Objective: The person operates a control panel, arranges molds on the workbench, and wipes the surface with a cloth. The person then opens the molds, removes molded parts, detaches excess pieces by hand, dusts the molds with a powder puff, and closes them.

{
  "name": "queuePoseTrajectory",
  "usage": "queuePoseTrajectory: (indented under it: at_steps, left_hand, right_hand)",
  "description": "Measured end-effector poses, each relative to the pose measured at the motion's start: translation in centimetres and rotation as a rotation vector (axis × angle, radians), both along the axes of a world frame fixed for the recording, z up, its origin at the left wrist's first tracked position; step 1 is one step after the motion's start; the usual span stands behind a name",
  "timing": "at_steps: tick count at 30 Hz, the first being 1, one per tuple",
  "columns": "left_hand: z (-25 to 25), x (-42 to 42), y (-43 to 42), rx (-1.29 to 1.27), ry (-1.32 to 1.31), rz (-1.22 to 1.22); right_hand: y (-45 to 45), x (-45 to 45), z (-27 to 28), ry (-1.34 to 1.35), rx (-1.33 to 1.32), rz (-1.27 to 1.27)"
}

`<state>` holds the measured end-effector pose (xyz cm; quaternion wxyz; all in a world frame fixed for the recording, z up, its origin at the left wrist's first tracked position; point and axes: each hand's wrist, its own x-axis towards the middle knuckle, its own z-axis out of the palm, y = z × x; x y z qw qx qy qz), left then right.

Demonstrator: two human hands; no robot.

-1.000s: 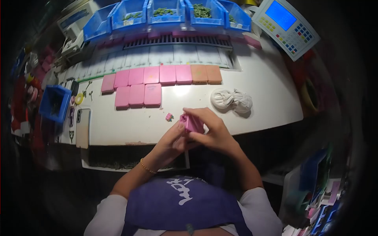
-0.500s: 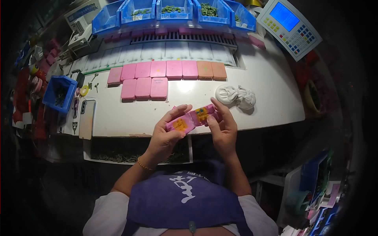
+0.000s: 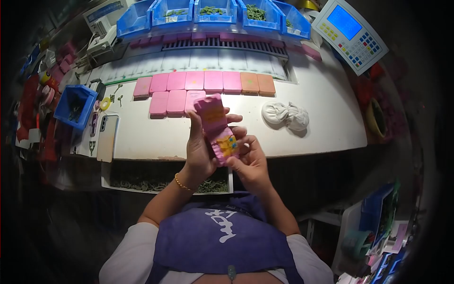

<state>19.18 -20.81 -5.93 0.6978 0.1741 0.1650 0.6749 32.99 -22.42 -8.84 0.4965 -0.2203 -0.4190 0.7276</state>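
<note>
My left hand point(image 3: 199, 154) holds a pink block point(image 3: 211, 113) that lies opened in two halves, one above the other. Yellow-orange patches show on the inner faces, and the lower half also has small blue-green bits. The thumb of my left hand points up along the left side, with its other fingers behind the block. My right hand point(image 3: 249, 161) pinches the lower half at its right edge. Behind the block, pink blocks point(image 3: 194, 81) stand in two rows on the white table point(image 3: 142, 137), with two orange ones point(image 3: 257, 84) at the right end.
A white cloth bundle point(image 3: 285, 116) lies to the right. On the left are a phone point(image 3: 108, 138), a yellow ring point(image 3: 105, 103) and a blue bin point(image 3: 75, 108). More blue bins point(image 3: 215, 12) line the back, beside a keypad panel point(image 3: 350, 35). An open drawer point(image 3: 167, 185) sits below the table edge.
The pink block was closed at first, then opened into side-by-side halves. Now the opened block is turned upright, and my right hand has moved in close to its lower half.
</note>
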Motion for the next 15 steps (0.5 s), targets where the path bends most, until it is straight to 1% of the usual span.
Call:
queuePoseTrajectory:
  at_steps: [2,4,5,6,7,8,10,13,14,15]
  left_hand:
    - [-0.4,-0.2,0.6,-0.061,0.232,0.072]
    - [-0.1,0.3,1.1,-0.15,0.434,0.192]
    - [-0.1,0.1,1.3,-0.158,0.484,0.189]
    - [-0.2,-0.3,1.4,-0.167,0.535,0.184]
    - [-0.4,-0.8,1.5,-0.178,0.586,0.179]
    - [-0.8,-1.3,1.6,-0.185,0.582,0.168]
    - [-0.8,-1.6,1.7,-0.198,0.598,0.146]
    - [-1.1,-1.6,1.6,-0.211,0.618,0.098]
    - [-1.2,-1.5,1.7,-0.212,0.622,0.084]
    - [-1.2,-1.5,1.6,-0.223,0.628,0.08]
  right_hand:
    - [-0.1,0.0,-0.1,-0.014,-0.025,-0.015]
    - [0.5,1.5,0.7,-0.346,0.032,0.069]
    - [1.1,2.6,1.5,-0.509,0.062,0.111]
    - [2.4,4.2,3.1,-0.869,0.538,0.026]
    - [4.4,6.0,1.9,-1.017,0.76,-0.242]
    - [7.2,8.5,0.6,-1.137,0.931,-0.462]
    - [10.7,11.9,2.7,-1.796,1.284,-0.551]
    - [14.2,14.1,2.3,-1.623,1.133,-0.2]
    - [14.5,14.4,2.4,-1.735,1.065,-0.119]
    - [14.0,14.0,2.5,-1.629,1.075,-0.193]
